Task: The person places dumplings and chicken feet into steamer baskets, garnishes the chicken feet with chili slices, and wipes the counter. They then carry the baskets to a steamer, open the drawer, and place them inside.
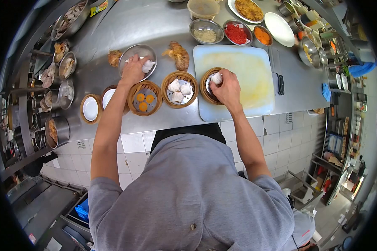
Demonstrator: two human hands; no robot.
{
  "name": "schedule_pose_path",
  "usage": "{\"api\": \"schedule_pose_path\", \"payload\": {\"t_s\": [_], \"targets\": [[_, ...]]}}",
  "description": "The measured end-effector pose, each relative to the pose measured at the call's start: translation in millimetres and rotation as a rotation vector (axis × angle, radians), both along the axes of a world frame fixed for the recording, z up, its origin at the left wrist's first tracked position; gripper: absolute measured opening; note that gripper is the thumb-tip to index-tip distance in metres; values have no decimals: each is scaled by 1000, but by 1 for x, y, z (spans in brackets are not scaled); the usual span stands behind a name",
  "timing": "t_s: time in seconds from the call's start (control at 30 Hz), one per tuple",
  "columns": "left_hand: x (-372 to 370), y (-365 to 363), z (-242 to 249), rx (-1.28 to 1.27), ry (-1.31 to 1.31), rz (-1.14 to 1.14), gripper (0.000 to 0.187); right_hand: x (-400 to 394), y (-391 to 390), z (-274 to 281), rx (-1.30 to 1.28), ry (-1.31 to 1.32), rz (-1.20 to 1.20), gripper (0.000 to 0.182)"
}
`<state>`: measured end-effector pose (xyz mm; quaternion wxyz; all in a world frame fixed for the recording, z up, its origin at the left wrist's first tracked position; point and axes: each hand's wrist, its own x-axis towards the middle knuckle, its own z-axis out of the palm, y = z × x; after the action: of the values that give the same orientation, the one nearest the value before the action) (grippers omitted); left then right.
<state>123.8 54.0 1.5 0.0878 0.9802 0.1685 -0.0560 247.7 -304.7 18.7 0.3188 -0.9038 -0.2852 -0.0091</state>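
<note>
My right hand [227, 88] pinches a white pleated dumpling [216, 78] inside a round bamboo steamer [203, 85] on the cutting board. To the left, my left hand [133, 71] reaches into a shallow metal bowl [151, 52], its curled fingers closed around a white dumpling partly hidden under them. Another white dumpling [148, 65] lies beside those fingers in the bowl. Between my hands stands a bamboo steamer [165, 100] with three white dumplings on a perforated liner. Left of it, another steamer [134, 109] holds three orange-topped pieces, below my left forearm.
Two small steamers with white dishes [90, 108] stand at the left. A black-handled knife [280, 84] lies right of the cutting board [255, 98]. Behind are bowls of red shreds [236, 33] and orange food [262, 36], and a white oval plate [279, 29]. Brown food [178, 56] lies on the steel counter.
</note>
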Motion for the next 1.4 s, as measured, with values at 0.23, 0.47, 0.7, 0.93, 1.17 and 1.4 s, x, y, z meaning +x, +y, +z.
{"api": "schedule_pose_path", "payload": {"t_s": [0.23,0.47,0.7,0.93,1.17,1.4], "targets": [[-5,8,16,-73,-63,-10,65,-15,-2,29,145,-5,19,46],[-11,-53,77,-814,-402,-99,63,-48,41,45,627,759,283,54],[-39,-155,118,-982,-484,-144,63,-79,73,54,796,1005,207,41],[-68,-161,80,-934,-538,-173,52,-105,59,66,545,660,79,25],[-69,-174,72,-904,-531,-276,47,-126,46,76,476,618,3,21],[-65,-200,66,-970,-621,-208,44,-122,28,64,650,830,56,23]]}}
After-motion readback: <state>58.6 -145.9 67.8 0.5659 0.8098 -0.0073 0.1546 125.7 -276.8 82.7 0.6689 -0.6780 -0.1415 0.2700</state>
